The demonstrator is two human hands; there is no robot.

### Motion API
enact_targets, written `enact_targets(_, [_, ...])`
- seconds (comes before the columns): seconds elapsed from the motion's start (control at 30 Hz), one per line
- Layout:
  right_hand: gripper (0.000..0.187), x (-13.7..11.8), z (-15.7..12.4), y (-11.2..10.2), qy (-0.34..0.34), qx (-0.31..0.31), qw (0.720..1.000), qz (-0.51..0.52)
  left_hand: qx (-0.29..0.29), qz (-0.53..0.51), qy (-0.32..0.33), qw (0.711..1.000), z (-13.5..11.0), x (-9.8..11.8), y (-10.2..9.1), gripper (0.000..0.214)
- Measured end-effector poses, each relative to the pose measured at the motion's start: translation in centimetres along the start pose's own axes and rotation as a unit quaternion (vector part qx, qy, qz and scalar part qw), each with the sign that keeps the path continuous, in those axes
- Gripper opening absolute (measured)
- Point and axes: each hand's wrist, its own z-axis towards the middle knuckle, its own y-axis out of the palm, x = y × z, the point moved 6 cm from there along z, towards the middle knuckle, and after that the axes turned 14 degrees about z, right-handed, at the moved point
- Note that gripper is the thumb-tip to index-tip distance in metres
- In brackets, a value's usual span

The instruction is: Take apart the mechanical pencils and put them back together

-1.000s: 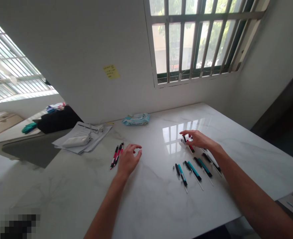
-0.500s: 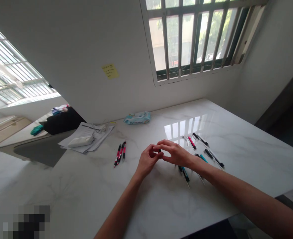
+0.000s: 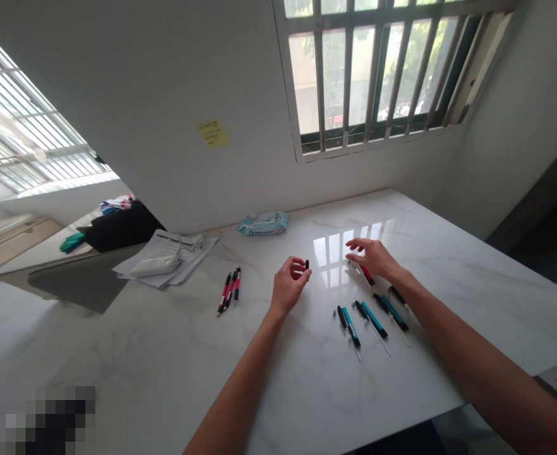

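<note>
My left hand (image 3: 289, 285) hovers over the middle of the white marble table (image 3: 307, 379), pinching a small black pen part (image 3: 307, 263) between thumb and fingertips. My right hand (image 3: 373, 256) reaches to the right of it, fingers spread over a red pen piece (image 3: 366, 274) that lies on the table. Just nearer me lie several teal and black pen parts (image 3: 371, 317) with thin white refills. Three assembled red and black pens (image 3: 230, 290) rest side by side to the left of my left hand.
A pack of wet wipes (image 3: 263, 223) lies by the wall. Papers with a white device (image 3: 165, 260) sit at the back left, a black bag (image 3: 117, 227) beyond them. A barred window (image 3: 368, 69) is above, and a yellow sticky note (image 3: 212, 134) is on the wall.
My hands met at the table's middle, where the black part passed to my left hand. My right hand has since returned to the red pen piece on the right.
</note>
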Motion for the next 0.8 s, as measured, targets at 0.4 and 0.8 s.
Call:
enact_targets(0.4, [0.020, -1.8, -0.4, 2.1, 0.028, 0.004, 0.979, 0.200, 0.055, 0.036, 0.038, 0.997, -1.4, -0.6, 0.0, 0.017])
enact_targets(0.8, [0.035, -4.1, -1.8, 6.6, 0.078, -0.087, 0.888, 0.444, 0.053, 0.100, 0.120, 0.986, -2.0, 1.5, 0.2, 0.011])
